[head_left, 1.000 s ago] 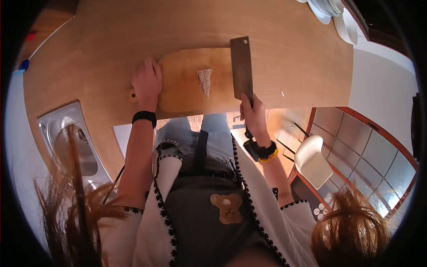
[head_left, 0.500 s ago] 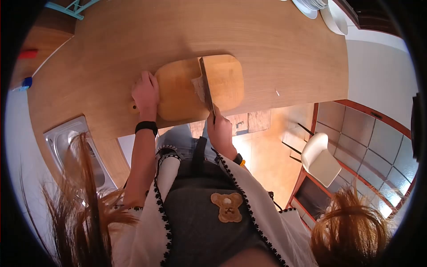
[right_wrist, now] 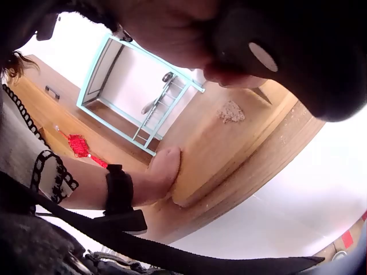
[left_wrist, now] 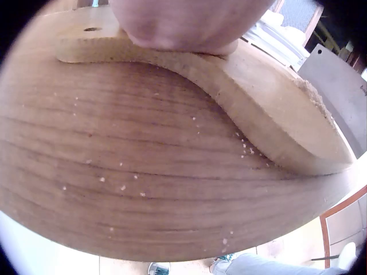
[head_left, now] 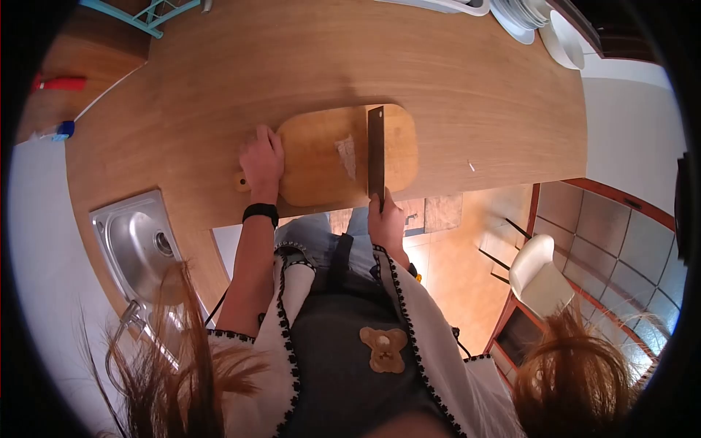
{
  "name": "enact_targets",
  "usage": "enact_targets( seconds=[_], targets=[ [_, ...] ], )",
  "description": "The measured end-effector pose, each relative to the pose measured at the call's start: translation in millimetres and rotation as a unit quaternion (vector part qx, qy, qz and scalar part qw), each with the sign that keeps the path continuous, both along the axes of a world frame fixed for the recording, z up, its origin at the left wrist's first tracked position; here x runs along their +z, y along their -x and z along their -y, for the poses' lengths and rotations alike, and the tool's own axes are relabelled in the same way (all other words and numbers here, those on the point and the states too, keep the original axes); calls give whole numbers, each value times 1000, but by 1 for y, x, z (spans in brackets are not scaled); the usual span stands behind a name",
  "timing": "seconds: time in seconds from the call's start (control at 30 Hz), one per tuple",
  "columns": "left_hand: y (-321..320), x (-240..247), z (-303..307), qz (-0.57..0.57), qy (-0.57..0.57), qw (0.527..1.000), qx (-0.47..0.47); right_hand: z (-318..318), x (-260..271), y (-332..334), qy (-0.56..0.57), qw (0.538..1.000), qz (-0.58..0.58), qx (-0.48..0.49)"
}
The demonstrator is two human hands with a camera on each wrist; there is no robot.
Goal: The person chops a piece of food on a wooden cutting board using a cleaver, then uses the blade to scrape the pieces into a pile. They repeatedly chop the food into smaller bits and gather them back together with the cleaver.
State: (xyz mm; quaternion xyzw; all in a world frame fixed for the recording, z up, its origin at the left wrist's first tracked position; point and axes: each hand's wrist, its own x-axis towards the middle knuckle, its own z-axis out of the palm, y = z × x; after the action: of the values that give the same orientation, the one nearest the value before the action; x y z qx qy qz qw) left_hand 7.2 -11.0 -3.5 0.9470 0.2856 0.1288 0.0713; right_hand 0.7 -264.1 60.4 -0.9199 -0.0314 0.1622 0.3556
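A cleaver (head_left: 376, 150) stands nearly edge-on over the right half of a wooden cutting board (head_left: 310, 171); my right hand (head_left: 388, 225) grips its handle at the near edge. To the left of the blade, a pale, speckled, wedge-shaped piece of food (head_left: 346, 156) lies apart from it on the board. My left hand (head_left: 261, 160) holds the board at its neck, beside the handle with the hole. In the left wrist view the hand presses down on the wood, its fingertips hidden. The grey blade (left_wrist: 338, 86) shows behind the food there.
Pale crumbs (left_wrist: 123, 187) dot the wooden counter (head_left: 197, 109). A metal sink (head_left: 139, 241) is at the left, and plates (head_left: 520, 18) and a white bowl (head_left: 562, 42) stand at the far right. A small white bit (head_left: 471, 166) lies right of the board. A chair (head_left: 539, 274) is on the floor.
From right of the board, the cleaver swung left, turned edge-on beside the food, then shifted slightly right, away from it. The left hand keeps its place on the board. The head view has shifted.
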Motion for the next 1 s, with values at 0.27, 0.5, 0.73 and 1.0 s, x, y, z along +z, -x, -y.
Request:
enact_targets(
  seconds=[0.27, 0.5, 0.73, 1.0],
  targets=[
    [1, -5, -2, 32, -2, 999, -5, -7, 16, 7, -32, 999, -9, -13],
    [0, -1, -3, 35, 39, 999, -7, -37, 19, 18, -16, 994, -4, 111],
    [-1, -1, -2, 56, 19, 998, -16, -37, 7, 13, -5, 994, -7, 112],
    [1, -5, -5, 48, 13, 999, -20, -19, 8, -3, 15, 995, 12, 99]
  ],
)
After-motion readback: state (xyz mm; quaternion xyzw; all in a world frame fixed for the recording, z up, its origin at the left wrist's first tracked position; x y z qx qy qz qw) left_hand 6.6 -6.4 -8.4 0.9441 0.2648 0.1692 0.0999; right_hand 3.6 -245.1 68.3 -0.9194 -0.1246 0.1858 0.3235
